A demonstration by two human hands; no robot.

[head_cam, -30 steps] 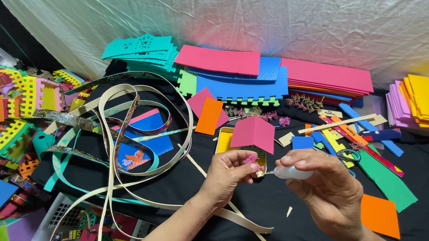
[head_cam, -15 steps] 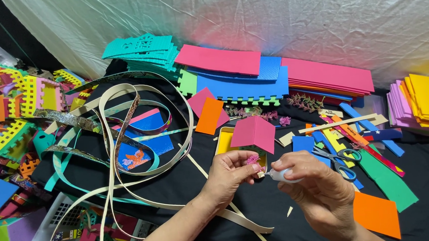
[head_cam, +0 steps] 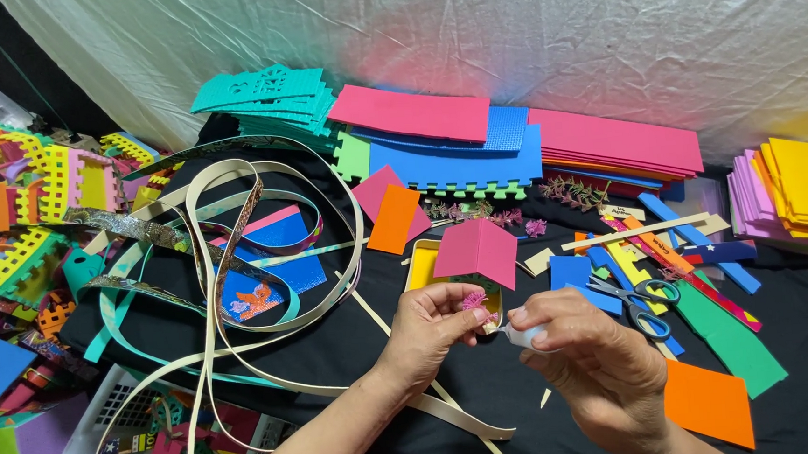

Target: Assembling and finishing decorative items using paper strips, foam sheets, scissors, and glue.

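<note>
Sprig (head_cam: 473,300), tiny and pink, pinched in left hand (head_cam: 429,333) fingertips. Right hand (head_cam: 590,360) closed around small white glue bottle (head_cam: 526,335), nozzle just beside the pinch. Likely to smear fingers if squeezed hard; could drop onto black cloth (head_cam: 337,348) beneath.

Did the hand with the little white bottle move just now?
Yes. The right hand with the white bottle slid left, away from the scissors, up to the left hand.

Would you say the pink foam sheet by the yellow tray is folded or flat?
Folded: the pink foam sheet stands like a tent, a ridge crease down its middle, over the yellow tray.
</note>
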